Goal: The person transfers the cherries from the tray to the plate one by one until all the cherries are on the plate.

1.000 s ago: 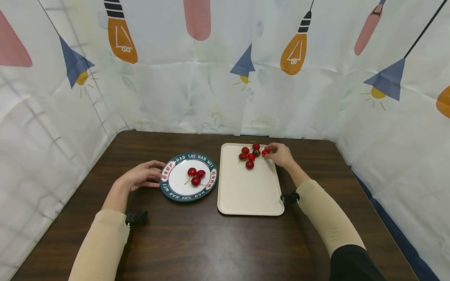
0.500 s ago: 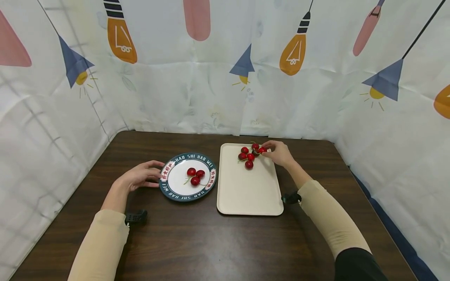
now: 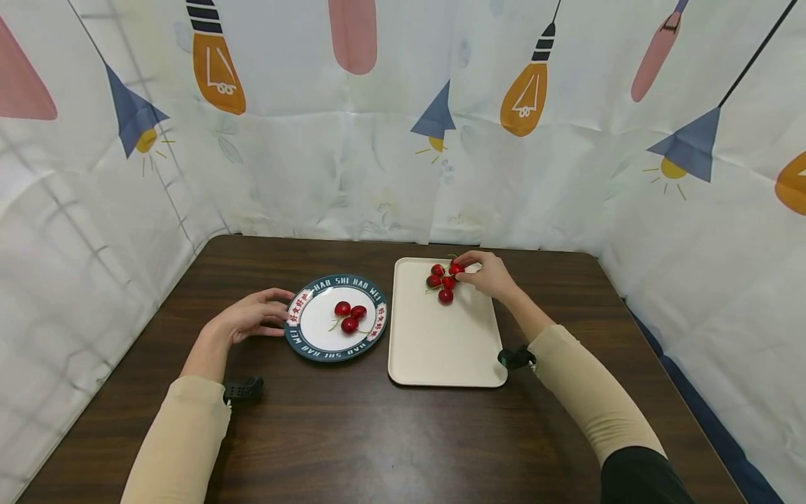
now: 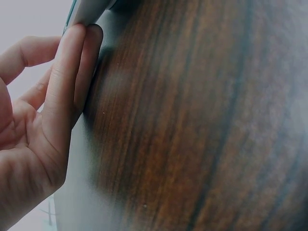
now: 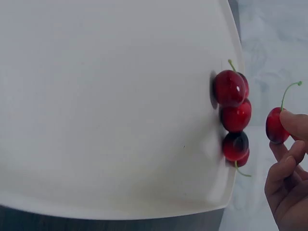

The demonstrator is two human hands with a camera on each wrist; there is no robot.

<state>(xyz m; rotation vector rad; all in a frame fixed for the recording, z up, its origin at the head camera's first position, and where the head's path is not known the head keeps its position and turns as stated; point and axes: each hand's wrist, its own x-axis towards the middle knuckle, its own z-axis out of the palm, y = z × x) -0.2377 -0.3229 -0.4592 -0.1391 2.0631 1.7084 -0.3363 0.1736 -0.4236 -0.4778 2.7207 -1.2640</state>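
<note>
Patterned curtain [image 3: 378,161], dark table [image 3: 315,441], plate [image 3: 320,320] beside tray [image 3: 443,350], right fingers [image 5: 297,124] pinching cherry [image 5: 275,127]

Creased white sheeting [image 3: 283,178] printed with orange light bulbs [image 3: 217,80] and blue cone-shaped lamps [image 3: 434,115] walls in a dark-brown, wood-grained table [image 3: 302,441] on three sides before me, pale light gleaming off its near surface.

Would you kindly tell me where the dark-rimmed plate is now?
In the head view, the dark-rimmed plate sits left of the beige tray, with the left hand touching its left edge.
</note>
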